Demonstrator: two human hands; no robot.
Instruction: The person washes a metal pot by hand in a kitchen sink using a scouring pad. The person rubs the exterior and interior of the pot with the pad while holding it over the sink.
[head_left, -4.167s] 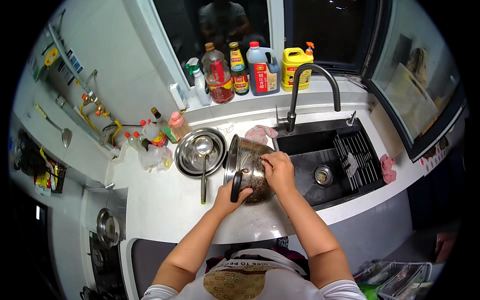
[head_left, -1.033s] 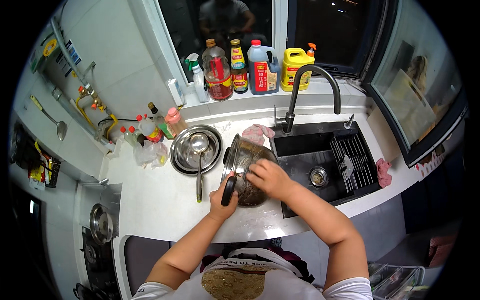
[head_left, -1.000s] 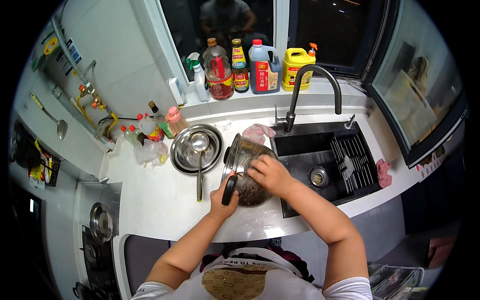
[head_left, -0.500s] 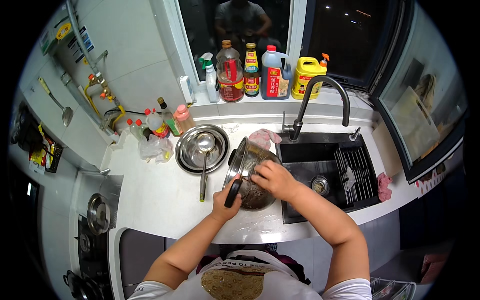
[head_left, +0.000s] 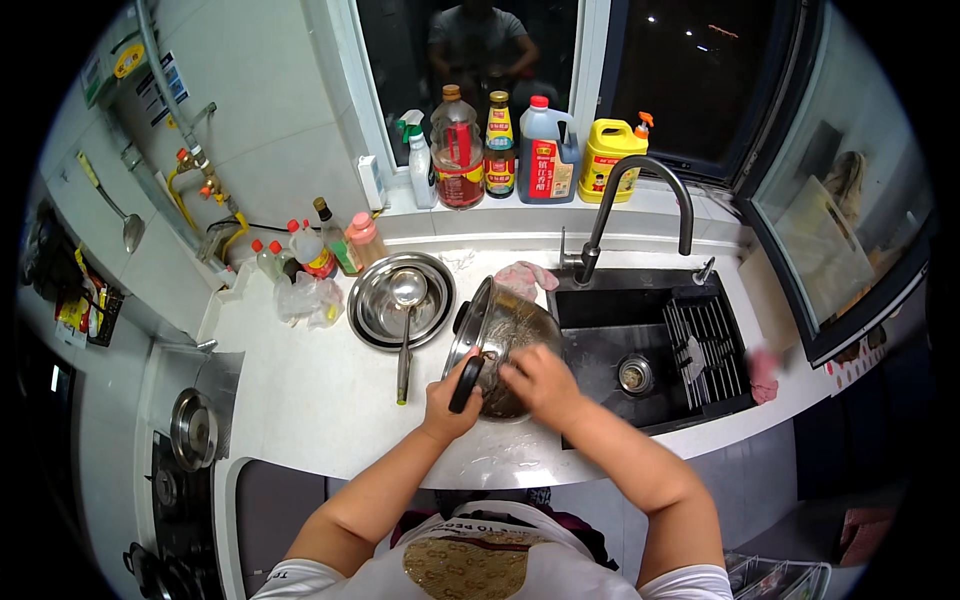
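Note:
A steel pot with black handles is tipped on its side on the counter, just left of the sink. My left hand is closed around its near black handle. Against the pot's wet, streaky surface rests my right hand, its fingers curled; whatever they hold, if anything, is hidden under them. To the left of the pot, a steel ladle lies across nested steel bowls, its handle pointing toward me.
A black sink with a drying rack and a dark tap is on the right. A pink cloth lies behind the pot, another at the sink's right. Several bottles, among them a blue-grey jug, line the sill.
My right hand has slid a little lower and nearer to me along the pot. My left hand keeps its hold on the handle, and the pot stays tipped.

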